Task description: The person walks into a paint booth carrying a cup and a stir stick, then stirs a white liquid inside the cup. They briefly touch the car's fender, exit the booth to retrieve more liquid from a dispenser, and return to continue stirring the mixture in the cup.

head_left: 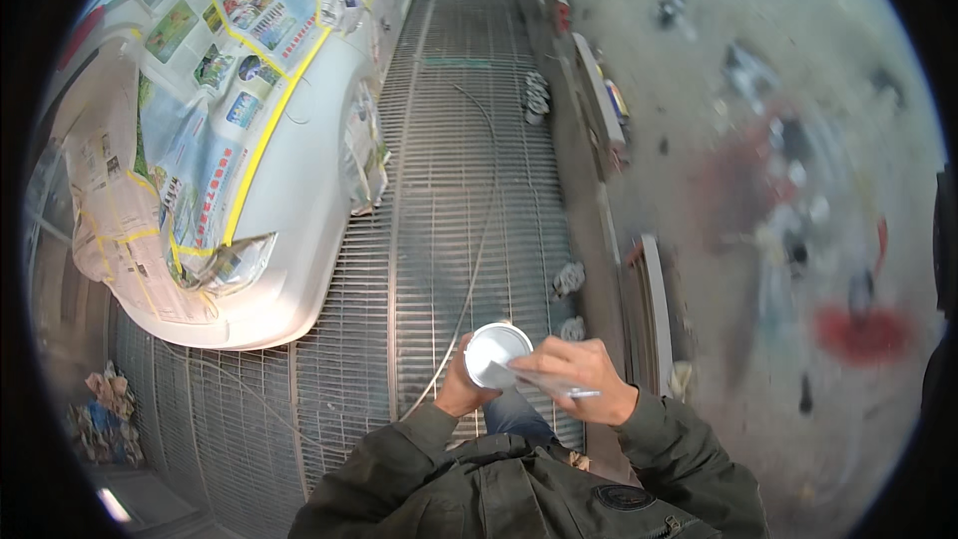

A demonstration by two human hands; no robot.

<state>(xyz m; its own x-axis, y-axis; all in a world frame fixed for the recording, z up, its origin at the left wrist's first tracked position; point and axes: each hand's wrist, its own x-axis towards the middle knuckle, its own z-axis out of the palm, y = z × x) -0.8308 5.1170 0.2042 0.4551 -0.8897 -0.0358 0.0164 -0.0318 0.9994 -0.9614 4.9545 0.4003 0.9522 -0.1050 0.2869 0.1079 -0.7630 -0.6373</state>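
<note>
Near the bottom centre, my left hand grips a round cup from its side; white material shows inside it. My right hand is closed on a flat, light-coloured stick, whose end reaches over the cup's near right rim. Both forearms, in dark olive sleeves, come from the lower edge. The cup is held above the metal grating at my body's front.
A white car masked with newspaper and yellow tape stands left. A metal grating floor with a thin hose runs ahead. Crumpled paper lies lower left; ledges with objects line a paint-spattered wall right.
</note>
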